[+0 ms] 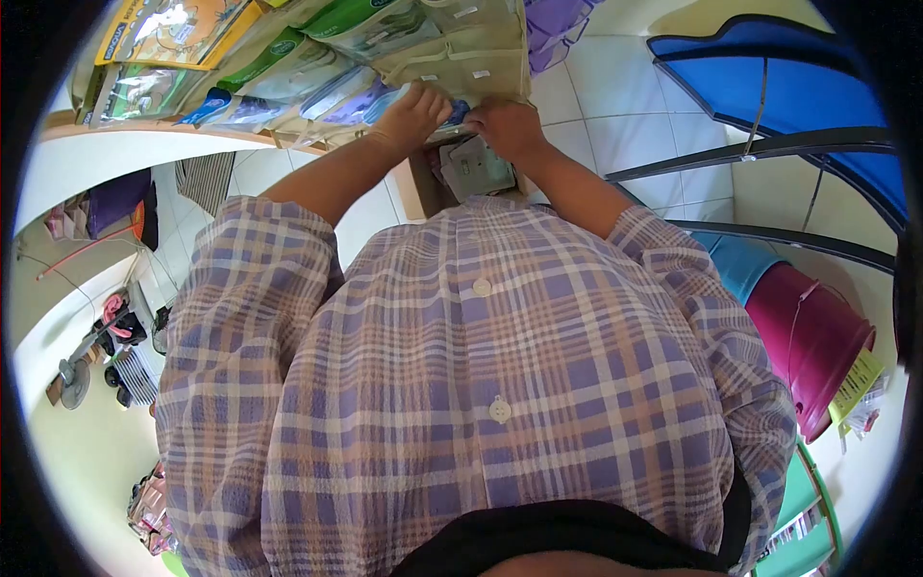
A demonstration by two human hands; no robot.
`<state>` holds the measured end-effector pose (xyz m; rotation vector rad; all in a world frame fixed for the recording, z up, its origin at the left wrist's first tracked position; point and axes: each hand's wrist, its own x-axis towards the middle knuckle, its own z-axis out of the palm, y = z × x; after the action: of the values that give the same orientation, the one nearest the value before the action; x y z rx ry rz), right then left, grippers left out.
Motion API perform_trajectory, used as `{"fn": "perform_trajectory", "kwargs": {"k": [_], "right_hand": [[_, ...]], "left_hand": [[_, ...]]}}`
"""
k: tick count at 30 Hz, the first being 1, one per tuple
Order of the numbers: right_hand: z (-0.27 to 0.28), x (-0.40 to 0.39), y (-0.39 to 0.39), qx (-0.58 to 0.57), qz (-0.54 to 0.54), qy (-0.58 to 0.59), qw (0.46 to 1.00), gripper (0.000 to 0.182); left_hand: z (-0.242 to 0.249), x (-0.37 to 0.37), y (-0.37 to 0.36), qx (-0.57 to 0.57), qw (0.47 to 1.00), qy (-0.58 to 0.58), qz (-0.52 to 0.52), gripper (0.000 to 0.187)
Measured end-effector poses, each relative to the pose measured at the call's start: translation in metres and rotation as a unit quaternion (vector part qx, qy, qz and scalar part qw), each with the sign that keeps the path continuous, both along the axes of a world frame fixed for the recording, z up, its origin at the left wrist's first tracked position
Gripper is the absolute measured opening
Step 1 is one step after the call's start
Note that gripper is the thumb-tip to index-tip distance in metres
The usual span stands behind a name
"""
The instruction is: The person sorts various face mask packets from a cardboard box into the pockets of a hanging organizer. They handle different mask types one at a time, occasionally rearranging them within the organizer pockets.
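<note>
My left hand [413, 113] is closed, its fingers curled at the lower row of a beige hanging pocket organizer [423, 72]. Beside its wrist lies a light-blue plastic packet [381, 106] in a pocket. My right hand [505, 125] is closed too, its fingertips pinched at the organizer's lower right corner. Between the two hands a small dark-blue item [459, 112] shows. What each hand grips is hidden behind the fingers. More packets in clear wrapping, such as a green-topped one [274, 60], fill the pockets to the left.
Below my hands is an open box [413, 183] with a grey item [478, 165] inside. Purple plastic baskets [558, 29] hang at the upper right. A blue panel with a black frame [798, 87] stands to the right, above a maroon bucket [812, 332]. White floor tiles [615, 77] lie beyond.
</note>
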<state>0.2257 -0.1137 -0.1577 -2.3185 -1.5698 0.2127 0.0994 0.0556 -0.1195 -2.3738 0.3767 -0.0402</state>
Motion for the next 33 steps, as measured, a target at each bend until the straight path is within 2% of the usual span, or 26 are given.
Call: {"fn": "perform_trajectory", "kwargs": {"k": [4,7,9,11,13,15,17,19,20,23,25,26,28,29,31,32,33], "right_hand": [[-0.008,-0.001,0.006,0.012,0.005,0.022,1.0,0.014],[-0.003,-0.002,0.006,0.011,0.005,0.005,1.0,0.014],[-0.002,-0.001,0.008,-0.033,-0.001,-0.007,0.999,0.013],[-0.008,-0.001,0.01,-0.02,-0.017,0.005,1.0,0.012],[-0.007,-0.003,0.009,-0.006,-0.034,0.017,0.999,0.012],[-0.004,-0.007,0.004,0.091,0.018,-0.073,0.993,0.013],[0.002,-0.009,0.0,0.085,0.033,-0.08,0.993,0.011],[-0.002,-0.01,0.001,0.08,0.049,-0.087,0.992,0.01],[-0.004,-0.011,0.004,0.043,0.055,-0.097,0.993,0.011],[-0.005,-0.008,0.013,-0.017,0.061,-0.109,0.992,0.013],[-0.002,-0.005,0.014,-0.039,0.062,-0.111,0.991,0.014],[0.0,-0.002,0.014,-0.015,0.056,-0.097,0.994,0.014],[0.001,0.001,0.012,0.011,0.052,-0.083,0.995,0.015],[0.001,0.003,0.011,0.007,0.062,-0.091,0.994,0.014],[-0.001,0.005,0.009,0.005,0.073,-0.1,0.992,0.014],[-0.002,0.006,0.009,-0.015,0.067,-0.071,0.995,0.014],[-0.002,0.007,0.01,-0.034,0.06,-0.042,0.997,0.014]], "left_hand": [[0.013,-0.001,0.005,0.016,0.998,0.013,-0.06,0.044],[0.014,0.003,0.0,0.041,0.998,0.018,-0.055,0.044],[0.011,0.004,-0.001,0.039,0.998,0.015,-0.051,0.044],[0.006,0.004,0.0,0.036,0.998,0.012,-0.051,0.044],[0.004,0.005,0.0,0.082,0.995,-0.003,-0.06,0.045],[0.002,0.005,0.001,0.099,0.994,0.015,-0.053,0.046],[0.001,0.008,0.003,0.116,0.992,0.032,-0.048,0.047],[0.005,0.01,0.005,0.084,0.994,0.045,-0.052,0.05],[0.006,0.009,0.003,0.083,0.994,0.046,-0.052,0.05],[0.026,0.018,-0.004,0.038,0.993,0.113,-0.002,0.05],[0.035,0.024,-0.003,-0.106,0.976,0.184,0.042,0.048],[0.036,0.024,-0.001,-0.104,0.977,0.181,0.044,0.048],[0.039,0.022,0.005,-0.277,0.949,0.146,0.042,0.046],[0.041,0.017,0.007,-0.276,0.949,0.145,0.043,0.046],[0.05,0.002,0.004,-0.445,0.893,0.004,0.066,0.045],[0.055,-0.003,0.0,-0.443,0.894,0.002,0.066,0.045],[0.06,-0.008,-0.004,-0.456,0.87,0.016,0.189,0.044]]}}
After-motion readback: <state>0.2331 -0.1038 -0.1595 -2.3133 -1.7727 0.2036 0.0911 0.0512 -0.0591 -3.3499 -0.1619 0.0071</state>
